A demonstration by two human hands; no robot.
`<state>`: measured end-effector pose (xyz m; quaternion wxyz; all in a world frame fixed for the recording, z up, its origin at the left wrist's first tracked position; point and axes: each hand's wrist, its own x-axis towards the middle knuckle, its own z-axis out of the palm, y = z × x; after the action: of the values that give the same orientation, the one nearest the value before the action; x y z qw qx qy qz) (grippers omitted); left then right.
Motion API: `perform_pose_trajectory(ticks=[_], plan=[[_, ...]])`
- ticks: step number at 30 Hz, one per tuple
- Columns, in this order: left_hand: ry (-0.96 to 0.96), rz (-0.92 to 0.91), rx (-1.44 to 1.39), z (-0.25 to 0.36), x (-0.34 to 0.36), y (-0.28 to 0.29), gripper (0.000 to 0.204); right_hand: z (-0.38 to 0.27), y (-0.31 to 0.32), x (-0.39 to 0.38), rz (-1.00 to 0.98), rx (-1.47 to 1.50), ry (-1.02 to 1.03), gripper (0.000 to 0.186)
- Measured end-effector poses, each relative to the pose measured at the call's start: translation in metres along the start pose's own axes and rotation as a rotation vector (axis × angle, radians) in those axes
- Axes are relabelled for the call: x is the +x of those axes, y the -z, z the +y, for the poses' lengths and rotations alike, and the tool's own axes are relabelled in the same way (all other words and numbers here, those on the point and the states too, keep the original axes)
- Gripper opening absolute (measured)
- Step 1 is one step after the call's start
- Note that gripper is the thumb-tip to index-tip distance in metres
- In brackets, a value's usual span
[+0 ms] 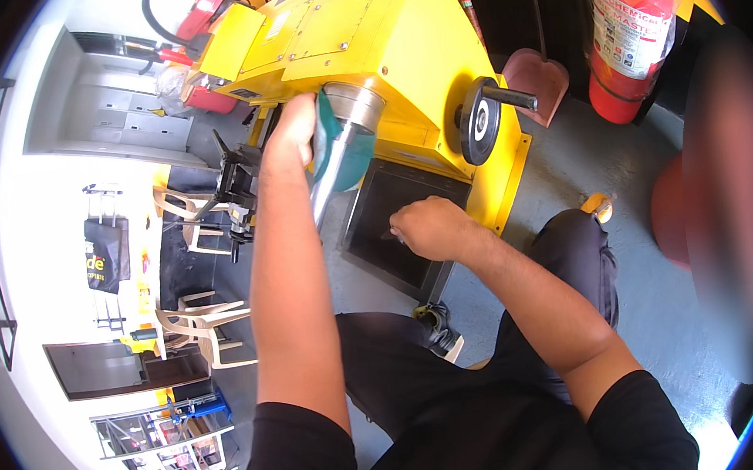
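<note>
A yellow machine (pixel 398 50) stands in front of me, with a shiny metal shaft (pixel 332 175) sticking out of its round metal collar (pixel 357 105). My left hand (pixel 297 129) is closed on a teal sheet (pixel 352 160), perhaps cloth, which lies around the shaft beside the collar. Most of that hand's fingers are hidden behind the sheet. Over a dark, framed tray (pixel 387 256) at the machine's base, my right hand (pixel 433 228) is curled closed. Whatever it may hold is too small to make out.
A black handwheel (pixel 479 121) with a crank handle juts from the machine's right side. Farther right are a red fire extinguisher (pixel 629 43) and a pink dustpan (pixel 537 82). A yellow tape roll (pixel 599 207) lies by my knee. Beige chairs (pixel 200 330) stand left.
</note>
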<state>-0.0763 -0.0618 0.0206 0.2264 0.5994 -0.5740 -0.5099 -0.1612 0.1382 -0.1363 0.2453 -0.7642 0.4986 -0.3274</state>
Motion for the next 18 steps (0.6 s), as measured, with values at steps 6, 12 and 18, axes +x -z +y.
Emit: perform_pose_trajectory(ticks=[6, 12, 18], plan=[[-0.388, 0.565, 0.897, -0.007, -0.049, -0.062, 0.046, -0.004, -0.016, 0.002, -0.124, -0.031, 0.007, 0.022], [-0.863, 0.962, 1.567, -0.050, -0.063, -0.096, 0.068, -0.016, -0.023, 0.008, -0.183, -0.041, -0.017, 0.022], [-0.550, 0.511, 0.787, -0.020, -0.040, -0.045, 0.056, -0.006, -0.024, -0.005, -0.170, -0.078, -0.017, 0.021]])
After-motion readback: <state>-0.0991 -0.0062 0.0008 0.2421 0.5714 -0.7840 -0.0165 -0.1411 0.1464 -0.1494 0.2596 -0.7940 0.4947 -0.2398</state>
